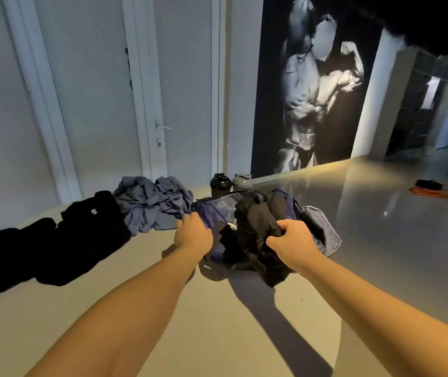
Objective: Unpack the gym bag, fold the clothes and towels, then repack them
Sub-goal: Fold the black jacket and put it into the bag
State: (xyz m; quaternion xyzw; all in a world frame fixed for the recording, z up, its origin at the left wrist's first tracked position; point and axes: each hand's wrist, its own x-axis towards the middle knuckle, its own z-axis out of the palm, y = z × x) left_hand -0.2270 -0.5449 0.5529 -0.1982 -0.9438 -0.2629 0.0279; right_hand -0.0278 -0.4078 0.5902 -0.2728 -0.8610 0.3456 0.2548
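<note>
- Both hands reach forward over the floor [217, 322] on bare forearms, and each is closed round something.
- Left hand [193, 233]: its fingers curl over the near left edge of the gym bag [208, 212] and grip the purple fabric there.
- Right hand [291, 240]: thumb and curled fingers clutch a bunch of the black garment [258, 219], which stands up out of the bag's open top and spills over its near side onto the floor.
- The gym bag sits on the floor between the hands and just beyond them, purple with a grey side pocket [318, 227] at its right end.
- A crumpled grey-blue pile of cloth [152, 205] lies just left of the bag, touching it or nearly so.
- Further left, unfolded black clothes [81, 235] sprawl across the floor, with their right edge against the grey-blue pile.
- Behind the bag stand two shaker bottles side by side, a black one [220, 185] and a grey one [242, 183].
- White doors [184, 91] fill the wall at the back, one with a lever handle [163, 127]; to their right hangs a large dark poster [318, 91] of a flexing bodybuilder.
- Far off at the right a small dark item [428, 183] rests on something orange [429, 193]; what they are cannot be told.
</note>
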